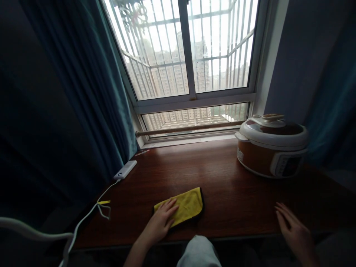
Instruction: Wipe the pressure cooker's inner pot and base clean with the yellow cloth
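Note:
A folded yellow cloth (189, 204) with a dark edge lies on the brown wooden table (222, 207), near its front side. My left hand (160, 222) rests flat on the left part of the cloth, its fingers stretched out. To the right, my right hand (294, 231) is at the table's front edge with its fingers extended. Nothing shows in it. Whether it touches the tabletop I cannot tell.
An electric cooker (274, 148) with a glass lid stands at the back right. On the left lies a white power bank (125, 170) with a white cable (88, 215) running off the table. Behind are a barred window (191, 52) and a blue curtain (83, 81).

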`<state>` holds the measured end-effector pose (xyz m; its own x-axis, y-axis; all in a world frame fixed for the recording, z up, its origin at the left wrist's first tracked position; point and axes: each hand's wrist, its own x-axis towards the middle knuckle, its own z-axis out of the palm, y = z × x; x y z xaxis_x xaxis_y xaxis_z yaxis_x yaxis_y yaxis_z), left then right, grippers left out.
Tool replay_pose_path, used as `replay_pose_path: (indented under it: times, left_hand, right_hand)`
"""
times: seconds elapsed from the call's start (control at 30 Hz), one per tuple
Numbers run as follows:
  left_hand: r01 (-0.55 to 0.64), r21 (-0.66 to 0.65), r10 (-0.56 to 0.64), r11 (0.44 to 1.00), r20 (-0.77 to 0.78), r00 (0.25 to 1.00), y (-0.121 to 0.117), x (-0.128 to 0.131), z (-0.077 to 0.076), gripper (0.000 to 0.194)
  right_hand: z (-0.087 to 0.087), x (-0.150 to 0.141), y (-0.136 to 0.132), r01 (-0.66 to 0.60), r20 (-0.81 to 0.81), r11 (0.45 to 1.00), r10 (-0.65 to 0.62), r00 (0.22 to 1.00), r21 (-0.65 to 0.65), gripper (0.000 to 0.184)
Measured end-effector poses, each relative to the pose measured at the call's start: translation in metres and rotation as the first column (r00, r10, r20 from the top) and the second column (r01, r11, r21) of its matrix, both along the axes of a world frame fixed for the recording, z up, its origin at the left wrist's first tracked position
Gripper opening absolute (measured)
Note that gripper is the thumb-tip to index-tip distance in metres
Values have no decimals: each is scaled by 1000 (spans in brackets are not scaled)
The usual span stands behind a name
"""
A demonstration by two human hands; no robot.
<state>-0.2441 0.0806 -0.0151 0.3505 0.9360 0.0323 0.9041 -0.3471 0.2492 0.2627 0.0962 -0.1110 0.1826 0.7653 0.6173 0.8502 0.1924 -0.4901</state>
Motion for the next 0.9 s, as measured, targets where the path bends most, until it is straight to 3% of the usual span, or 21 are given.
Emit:
replay_pose_path:
  times: [0.1,0.17,0.37,0.47,0.6,0.9]
  left_hand:
    - [-212,60,218,975,-124,968,-5,-18,0,50]
    - [-330,97,342,939,-155,927,-6,-11,-5,45]
    - [-363,134,380,922,-130,916,2,50,-32,52]
    - [-396,174,421,902,-147,895,7,62,-38,51]
    - [-379,195,409,904,-146,901,9,52,-38,51]
    - [-449,165,474,878,-177,863,-3,-2,-35,51]
  right_hand:
    - [-5,26,18,94,69,995,-97,993,41,54]
    - [-10,29,28,119,102,992,-123,987,41,56]
    - [-23,18,38,180,201,981,-190,961,67,52]
    - [-23,19,36,176,219,983,-184,958,56,49]
    - [-21,21,34,129,238,991,-131,962,24,46]
    - [-18,17,32,111,210,994,-108,972,-4,47]
